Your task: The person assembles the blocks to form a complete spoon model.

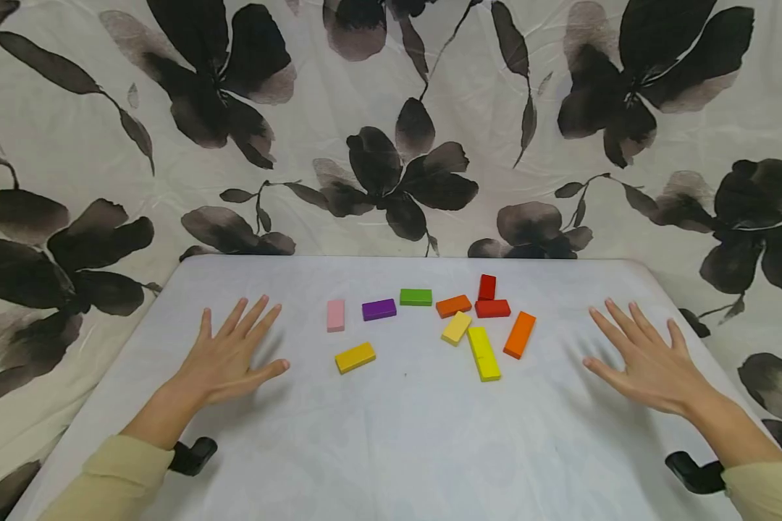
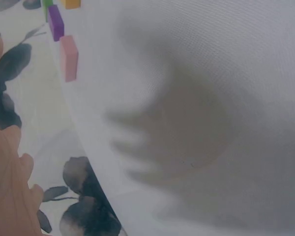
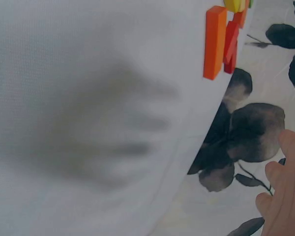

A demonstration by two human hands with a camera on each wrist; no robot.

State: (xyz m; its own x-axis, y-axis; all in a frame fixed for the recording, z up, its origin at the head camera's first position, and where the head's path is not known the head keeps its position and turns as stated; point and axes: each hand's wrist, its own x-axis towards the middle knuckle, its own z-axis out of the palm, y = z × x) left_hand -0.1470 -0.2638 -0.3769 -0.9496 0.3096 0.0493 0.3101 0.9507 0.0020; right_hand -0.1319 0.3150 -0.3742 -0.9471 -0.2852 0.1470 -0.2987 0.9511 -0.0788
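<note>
Head view is showing my hands hanging well apart over the white table (image 1: 391, 449), with the blocks lying between them. My left hand (image 1: 231, 358) is spreading its fingers wide and gripping nothing; my right hand (image 1: 652, 369) is splaying just as wide, also holding nothing. Nearest the left, the pink block (image 1: 335, 316) and gold block (image 1: 355, 357) are lying loose, with the purple block (image 1: 379, 310) and green block (image 1: 415, 297) farther in. Nearest the right, the orange bar (image 1: 519, 335) is lying beside the yellow bar (image 1: 484, 354). Behind, the cream block (image 1: 456, 328), small orange block (image 1: 453, 306), rear red block (image 1: 487, 287) and front red block (image 1: 492, 309) are crowding together; I am not managing to tell which are touching. That crowding is worrying me: wide fingers going for one red could be knocking its neighbours askew. The rear red and green are sitting near the far edge, so a forward push could be sending them over. Reaching low, I could also be dragging the black mounts (image 1: 193, 456) at my wrists through the nearer blocks.
</note>
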